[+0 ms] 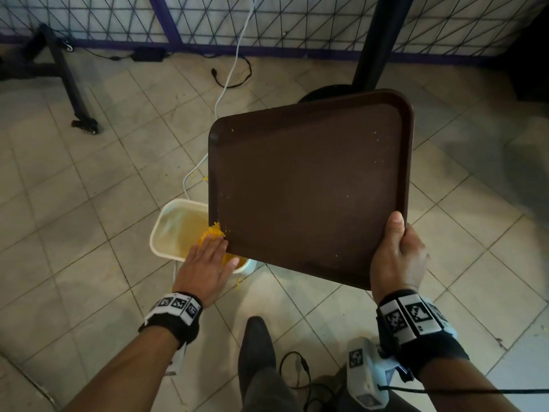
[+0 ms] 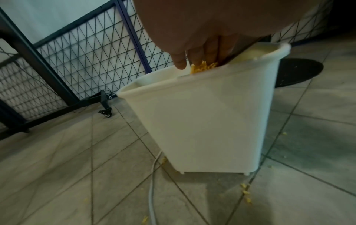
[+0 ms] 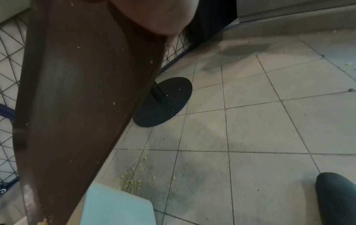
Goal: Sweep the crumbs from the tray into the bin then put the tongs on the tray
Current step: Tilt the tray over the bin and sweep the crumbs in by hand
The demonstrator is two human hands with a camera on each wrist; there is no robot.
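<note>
A dark brown tray [image 1: 309, 185] hangs tilted, its low left corner over the white bin [image 1: 166, 230]. My right hand [image 1: 396, 257] grips the tray's near right corner, thumb on top. My left hand [image 1: 208, 257] lies flat with straight fingers at the low corner, touching a heap of yellow crumbs [image 1: 215, 228] at the tray's edge above the bin. In the left wrist view the fingers [image 2: 194, 53] push crumbs [image 2: 204, 67] over the bin [image 2: 202, 121] rim. The right wrist view shows the tray [image 3: 77, 94] with a few specks. No tongs are in view.
Crumbs lie scattered on the tiled floor [image 3: 134, 178] beside the bin. A black table post with a round base [image 3: 163, 103] stands behind the tray. A white cable [image 1: 228, 72] runs past the bin. My dark shoe [image 1: 255, 346] is near. A wire fence [image 1: 297, 22] lines the back.
</note>
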